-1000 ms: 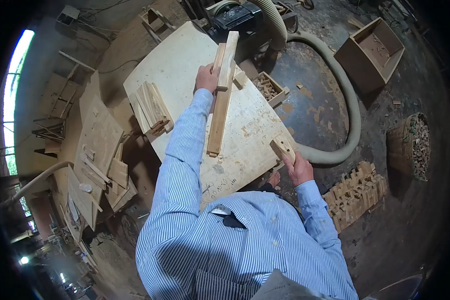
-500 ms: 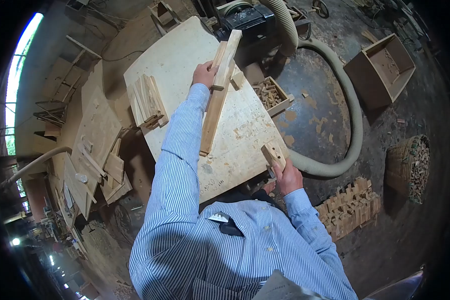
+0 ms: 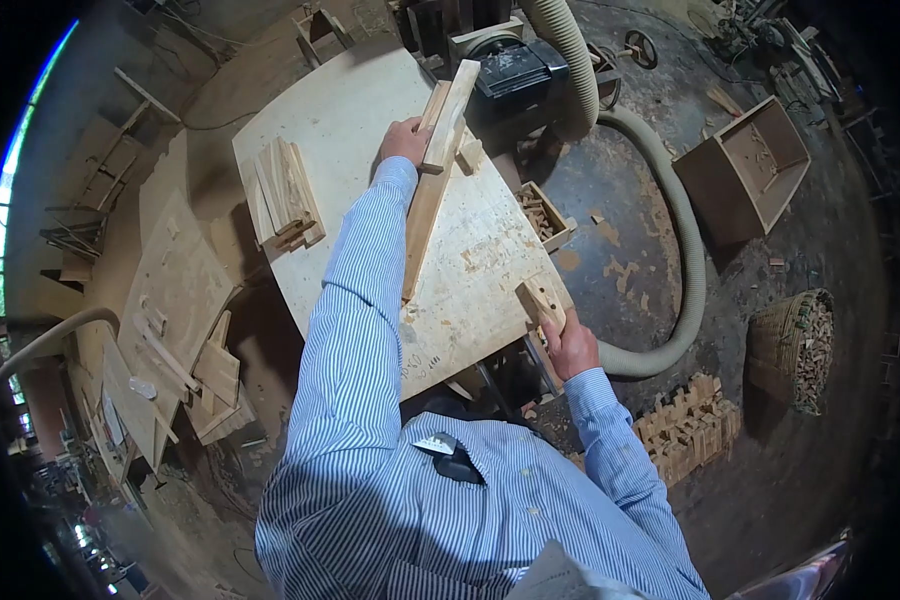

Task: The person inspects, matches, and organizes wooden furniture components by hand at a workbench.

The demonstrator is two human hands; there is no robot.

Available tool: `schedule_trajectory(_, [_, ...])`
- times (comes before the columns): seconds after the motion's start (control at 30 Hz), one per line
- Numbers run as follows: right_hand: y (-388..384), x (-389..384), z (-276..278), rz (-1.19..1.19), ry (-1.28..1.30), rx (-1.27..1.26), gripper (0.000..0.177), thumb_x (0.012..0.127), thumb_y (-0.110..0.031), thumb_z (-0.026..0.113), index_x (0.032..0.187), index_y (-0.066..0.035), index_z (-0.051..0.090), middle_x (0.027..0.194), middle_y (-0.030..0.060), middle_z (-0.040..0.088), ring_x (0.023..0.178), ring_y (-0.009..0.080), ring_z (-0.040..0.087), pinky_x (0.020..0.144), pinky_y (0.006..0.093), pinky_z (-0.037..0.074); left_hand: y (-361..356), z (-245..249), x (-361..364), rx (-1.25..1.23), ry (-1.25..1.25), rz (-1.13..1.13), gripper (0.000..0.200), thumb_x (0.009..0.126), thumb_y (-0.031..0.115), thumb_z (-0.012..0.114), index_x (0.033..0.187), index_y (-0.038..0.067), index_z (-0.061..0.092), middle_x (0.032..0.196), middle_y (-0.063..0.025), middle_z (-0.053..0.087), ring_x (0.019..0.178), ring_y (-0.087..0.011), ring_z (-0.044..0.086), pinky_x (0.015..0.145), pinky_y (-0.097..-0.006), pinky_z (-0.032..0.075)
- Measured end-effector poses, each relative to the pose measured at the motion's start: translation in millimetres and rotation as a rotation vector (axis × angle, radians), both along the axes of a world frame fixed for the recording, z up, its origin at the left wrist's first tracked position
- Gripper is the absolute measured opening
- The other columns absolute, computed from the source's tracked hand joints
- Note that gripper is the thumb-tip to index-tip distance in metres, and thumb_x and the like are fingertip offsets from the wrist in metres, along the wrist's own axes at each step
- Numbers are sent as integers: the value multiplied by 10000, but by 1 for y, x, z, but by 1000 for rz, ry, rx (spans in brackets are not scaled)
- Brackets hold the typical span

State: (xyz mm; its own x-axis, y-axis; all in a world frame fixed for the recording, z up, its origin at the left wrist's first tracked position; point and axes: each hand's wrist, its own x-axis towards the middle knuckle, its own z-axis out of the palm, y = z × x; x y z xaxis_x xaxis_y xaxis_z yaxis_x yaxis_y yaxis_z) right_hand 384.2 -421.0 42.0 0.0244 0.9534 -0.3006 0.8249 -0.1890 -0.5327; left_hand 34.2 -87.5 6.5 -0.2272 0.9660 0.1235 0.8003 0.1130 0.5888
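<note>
My left hand point(image 3: 403, 141) is closed on a wooden strip beside a long wooden piece point(image 3: 451, 115) that lies slanted over a longer board point(image 3: 425, 230). A small wooden block point(image 3: 470, 157) touches the right side of these pieces. At the near right corner of the pale tabletop point(image 3: 470, 330), my right hand point(image 3: 572, 347) grips a short wooden block with dark holes point(image 3: 540, 302). The fingertips of my left hand are partly hidden by the wood.
Stacked wooden strips point(image 3: 285, 195) lie on the tabletop's left side. Beyond the right edge are a box of offcuts point(image 3: 567, 232), a machine motor point(image 3: 518, 75), a thick hose point(image 3: 689, 230), an open crate point(image 3: 715, 185), a full basket point(image 3: 775, 345) and piled blocks point(image 3: 692, 428).
The view has shifted slightly, moving the table and surroundings left in the frame. Both hands keep their holds, and the wooden pieces keep much the same arrangement.
</note>
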Motion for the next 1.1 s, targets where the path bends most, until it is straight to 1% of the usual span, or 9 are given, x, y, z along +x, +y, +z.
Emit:
schedule_trajectory(0.2, [22,-18,-15,-22,-17,36,533,1031,-519,547,1122,2,607,959,314,715,900,511,694,804,580,539,24,-15,-15,61,-15,-5,431,962,407,674,1291,134,726,1177,-234,712,1096,-385,670,993,-456,523])
schedule_trajectory(0.27, [26,-20,-22,-36,3,32,543,1030,-533,542,1123,-2,610,971,314,716,914,511,694,816,576,540,21,-11,-10,-28,2,50,444,958,404,690,1331,162,711,1261,-206,666,1218,-356,618,1063,-441,486])
schedule_trajectory(0.57, [20,8,-33,-77,-15,24,563,1017,-568,543,1084,-14,619,974,328,704,950,520,677,821,593,522,13,-32,23,-108,-60,29,484,954,410,673,1376,173,687,1320,-202,599,1280,-360,570,1107,-454,447])
schedule_trajectory(0.8, [8,45,-24,-75,-21,86,516,1016,-520,578,1027,-7,626,902,299,710,881,502,688,778,575,527,-28,0,56,-2,-152,-54,472,936,284,675,1387,141,669,1241,-204,616,1238,-354,587,1080,-435,465])
schedule_trajectory(0.87, [1,46,-21,-72,-4,87,506,1020,-507,577,1036,-4,628,898,299,710,874,499,692,771,569,532,-39,5,59,144,-113,-26,428,937,222,670,1353,119,664,1199,-175,628,1180,-339,603,1023,-435,488])
schedule_trajectory(0.9, [-1,47,-24,-83,-14,70,512,1016,-512,580,1048,-4,631,904,298,713,880,497,695,771,567,534,-43,6,59,138,-114,-29,428,937,222,670,1353,119,664,1199,-175,628,1180,-339,603,1023,-435,488])
schedule_trajectory(0.97, [3,42,-33,-71,-7,88,518,1014,-518,582,1052,-4,633,907,297,714,884,500,694,773,568,534,-44,13,49,250,258,27,411,936,250,689,1319,106,665,1173,-137,653,1092,-356,629,978,-457,514])
schedule_trajectory(1.07, [-5,39,-35,-62,-5,89,528,1009,-530,583,1061,-7,635,920,297,716,899,504,692,782,572,535,-70,11,40,264,302,-158,390,936,271,698,1284,97,683,1170,-118,655,1041,-344,629,959,-452,513])
schedule_trajectory(1.1, [-16,34,-32,-79,4,65,533,1007,-536,583,1066,-9,634,930,297,717,909,506,690,788,573,536,-81,15,34,271,172,-186,375,948,285,692,1270,93,695,1177,-138,651,1073,-352,632,979,-451,504])
